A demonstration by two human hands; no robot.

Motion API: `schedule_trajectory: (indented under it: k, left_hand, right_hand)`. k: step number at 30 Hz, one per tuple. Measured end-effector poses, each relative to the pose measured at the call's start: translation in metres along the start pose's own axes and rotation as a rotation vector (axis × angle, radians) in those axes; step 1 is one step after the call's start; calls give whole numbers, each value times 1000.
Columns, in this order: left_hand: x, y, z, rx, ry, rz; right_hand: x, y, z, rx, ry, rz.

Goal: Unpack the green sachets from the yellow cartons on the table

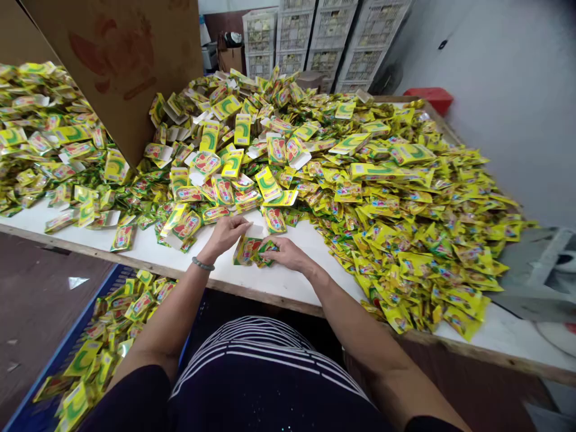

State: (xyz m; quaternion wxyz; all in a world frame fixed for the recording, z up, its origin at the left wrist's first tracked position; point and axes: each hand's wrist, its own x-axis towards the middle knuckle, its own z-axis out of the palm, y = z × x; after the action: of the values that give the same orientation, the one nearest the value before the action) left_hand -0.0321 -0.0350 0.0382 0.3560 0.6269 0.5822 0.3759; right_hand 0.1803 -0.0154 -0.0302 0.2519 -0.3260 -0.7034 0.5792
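Observation:
Near the front edge of the white table [306, 294], a small yellow-green box [245, 250] with a raised flap is between my hands. My left hand [228, 233] is closed, its fingers pinched at the box's upper flap. My right hand [283, 252] is closed on a small green packet [266, 247], which touches the box's right end. Behind my hands, many open-flapped boxes [243, 129] are heaped up. A large pile of yellow packets [405, 228] spreads over the table's right side.
A blue basket [85, 318] full of boxes stands below the table at left. A cardboard sheet [117, 66] rises from the left heap. White crates [297, 36] are stacked behind the table. A red object [429, 99] and a grey machine [535, 276] are at right.

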Motion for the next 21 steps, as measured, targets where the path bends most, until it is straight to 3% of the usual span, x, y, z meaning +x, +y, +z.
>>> schedule_trajectory:
  k: [3, 5, 8, 11, 14, 18, 21]
  left_hand:
    - [-8, -13, 20, -310, -6, -101]
    - [-17, -20, 32, -381, -45, -145]
    - [-32, -29, 42, -245, -63, -167]
    - [-41, -31, 43, -110, -57, -190]
    - [-45, -28, 41, -109, -136, -178]
    - [-47, -23, 43, -231, -189, -189]
    - [-48, -20, 44, -139, -216, -165]
  right_hand:
    - [-1, 3, -1, 131, 57, 68]
    - [0, 2, -3, 112, 142, 73]
    - [0, 0, -9, 12, 223, 76]
    - [-1, -2, -17, 83, 361, 46]
    - [-2, -6, -24, 102, 510, -25]
    - [-5, -10, -28, -22, 348, -20]
    - [-6, -11, -29, -140, 254, -56]
